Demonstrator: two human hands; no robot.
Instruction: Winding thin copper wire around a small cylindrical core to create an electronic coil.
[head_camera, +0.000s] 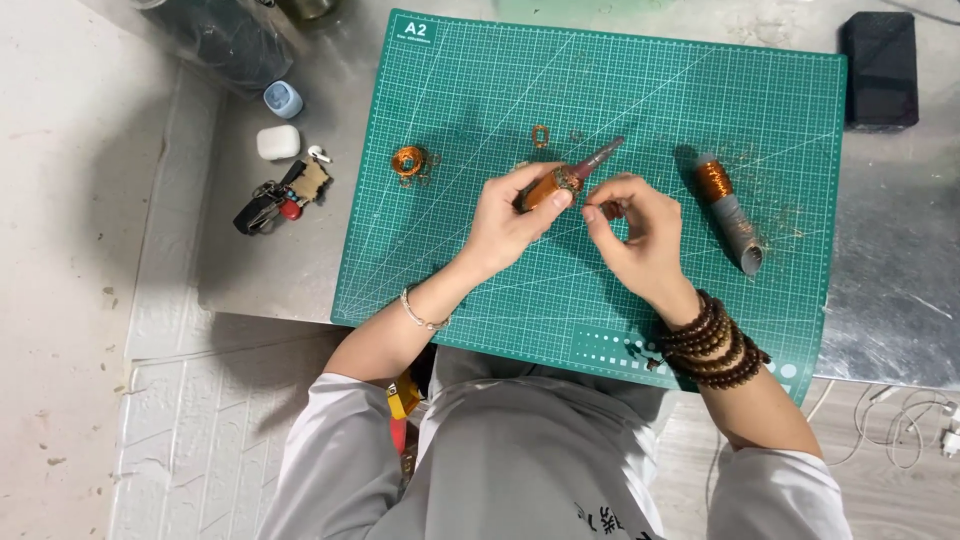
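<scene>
Hands first: I count two, both over the green cutting mat. My left hand wraps its fingers around one copper-wound tool with a dark tapered tip, held just above the mat's middle; my right hand pinches thumb and forefinger together right beside it, on something too small to tell. One wire spool on a grey tube lies to the right, one small copper coil to the left, one tiny copper loop between. The mat sits on a grey metal table; off it I see one key bunch, one white earbud case and one black box.
</scene>
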